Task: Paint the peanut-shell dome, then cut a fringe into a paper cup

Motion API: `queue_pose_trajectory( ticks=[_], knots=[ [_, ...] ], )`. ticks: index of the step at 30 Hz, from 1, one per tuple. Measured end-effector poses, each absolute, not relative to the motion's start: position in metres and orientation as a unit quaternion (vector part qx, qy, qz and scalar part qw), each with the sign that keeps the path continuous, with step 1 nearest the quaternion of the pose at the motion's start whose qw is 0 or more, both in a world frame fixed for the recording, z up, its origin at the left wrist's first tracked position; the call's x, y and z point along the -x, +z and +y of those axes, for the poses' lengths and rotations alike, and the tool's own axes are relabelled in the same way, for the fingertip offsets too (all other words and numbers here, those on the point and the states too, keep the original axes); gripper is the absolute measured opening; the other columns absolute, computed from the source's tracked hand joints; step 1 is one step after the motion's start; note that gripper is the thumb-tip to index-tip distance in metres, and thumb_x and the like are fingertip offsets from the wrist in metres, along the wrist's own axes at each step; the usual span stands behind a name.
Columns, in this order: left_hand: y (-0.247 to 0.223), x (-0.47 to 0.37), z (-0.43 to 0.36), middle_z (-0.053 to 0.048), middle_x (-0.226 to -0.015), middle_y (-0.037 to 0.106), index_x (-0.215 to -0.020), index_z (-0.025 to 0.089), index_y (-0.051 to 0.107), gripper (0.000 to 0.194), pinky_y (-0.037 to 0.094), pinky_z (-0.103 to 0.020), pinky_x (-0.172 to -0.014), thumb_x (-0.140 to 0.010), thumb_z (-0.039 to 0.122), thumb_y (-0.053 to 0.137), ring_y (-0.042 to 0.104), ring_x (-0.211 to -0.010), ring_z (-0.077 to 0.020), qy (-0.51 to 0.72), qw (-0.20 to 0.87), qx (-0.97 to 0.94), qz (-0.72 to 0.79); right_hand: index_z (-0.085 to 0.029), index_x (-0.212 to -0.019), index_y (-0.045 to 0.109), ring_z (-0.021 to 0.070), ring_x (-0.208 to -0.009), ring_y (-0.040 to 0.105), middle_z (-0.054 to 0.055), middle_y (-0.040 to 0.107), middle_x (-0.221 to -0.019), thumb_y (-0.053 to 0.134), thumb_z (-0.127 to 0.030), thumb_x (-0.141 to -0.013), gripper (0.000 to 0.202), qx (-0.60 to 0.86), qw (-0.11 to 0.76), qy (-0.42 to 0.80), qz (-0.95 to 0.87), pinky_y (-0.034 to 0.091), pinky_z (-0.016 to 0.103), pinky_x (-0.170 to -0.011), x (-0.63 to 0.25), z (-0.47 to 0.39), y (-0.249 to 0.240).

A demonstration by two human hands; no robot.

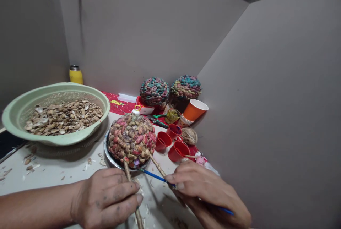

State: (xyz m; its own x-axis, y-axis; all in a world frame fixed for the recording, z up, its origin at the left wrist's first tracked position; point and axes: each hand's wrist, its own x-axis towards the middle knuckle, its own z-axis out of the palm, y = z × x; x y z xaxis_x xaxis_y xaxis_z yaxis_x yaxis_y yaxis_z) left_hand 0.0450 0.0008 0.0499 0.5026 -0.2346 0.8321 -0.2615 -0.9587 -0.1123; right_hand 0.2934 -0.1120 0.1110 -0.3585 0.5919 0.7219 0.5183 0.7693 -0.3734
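Note:
A round piece covered in nut shells (131,138), partly painted red and pink, rests in a shallow metal bowl (107,150). Two thin brown, rod-like handles reach from its near side toward me. My left hand (109,198) is closed around the left handle (127,170). With my right hand (205,193) I hold a slim blue paintbrush (156,175), its tip at the lower edge of the shell piece, beside a small purple patch. The right handle (157,164) passes under my right fingertips; whether they grip it too is unclear.
At left stands a green colander (55,138) of loose shells, with a yellow bottle (76,76) behind. Red cups (179,151), a twine ball (189,136), an orange paper cup (195,110) and two painted shell balls (154,90) stand right and back. Walls enclose the table.

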Motion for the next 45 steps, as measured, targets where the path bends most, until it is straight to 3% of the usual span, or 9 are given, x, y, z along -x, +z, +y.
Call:
queue_pose_trajectory(
  ticks=[8,19,26,32,45],
  knots=[
    [0.044,-0.044,0.0,-0.017,-0.081,0.082,-0.099,0.003,0.073,0.038,0.062,-0.033,-0.058,-0.105,0.011,0.036,0.076,-0.062,-0.021,0.481,0.004,-0.865,-0.144,-0.016,-0.113,0.07,0.0203,-0.075,0.079,0.013,0.083,-0.091,0.058,0.001,-0.093,0.029,0.294,0.458,0.003,-0.839,0.065,0.032,-0.072,-0.28,-0.1,0.116],
    [0.046,-0.046,0.001,-0.015,-0.082,0.082,-0.1,0.003,0.072,0.039,0.06,-0.033,-0.058,-0.106,0.012,0.034,0.076,-0.062,-0.0209,0.481,0.015,-0.865,-0.141,-0.016,-0.107,0.07,0.0199,-0.076,0.078,0.013,0.083,-0.092,0.06,-0.001,-0.094,0.023,0.323,0.427,0.012,-0.844,0.065,0.033,-0.074,-0.295,-0.114,0.114],
    [0.046,-0.045,0.0,-0.015,-0.083,0.081,-0.101,0.003,0.072,0.038,0.062,-0.033,-0.061,-0.106,0.011,0.035,0.075,-0.063,-0.0203,0.479,0.006,-0.867,-0.139,-0.016,-0.109,0.071,0.02,-0.08,0.08,0.013,0.083,-0.093,0.054,-0.01,-0.102,0.019,0.314,0.449,-0.022,-0.837,0.066,0.033,-0.077,-0.295,-0.111,0.113],
    [0.045,-0.043,0.001,-0.017,-0.083,0.081,-0.101,0.002,0.073,0.042,0.063,-0.034,-0.065,-0.107,0.012,0.032,0.077,-0.067,-0.0219,0.475,0.012,-0.869,-0.14,-0.018,-0.11,0.072,0.022,-0.079,0.078,0.012,0.083,-0.092,0.06,-0.004,-0.094,0.024,0.338,0.43,0.004,-0.837,0.065,0.035,-0.075,-0.309,-0.118,0.106],
    [0.047,-0.041,0.002,-0.017,-0.081,0.082,-0.102,0.004,0.074,0.041,0.066,-0.032,-0.068,-0.106,0.013,0.034,0.078,-0.068,-0.0211,0.461,-0.006,-0.876,-0.141,-0.022,-0.105,0.074,0.0206,-0.078,0.077,0.005,0.081,-0.086,0.069,0.009,-0.081,0.039,0.392,0.534,0.007,-0.749,0.064,0.035,-0.075,-0.302,-0.107,0.098]
  ],
)
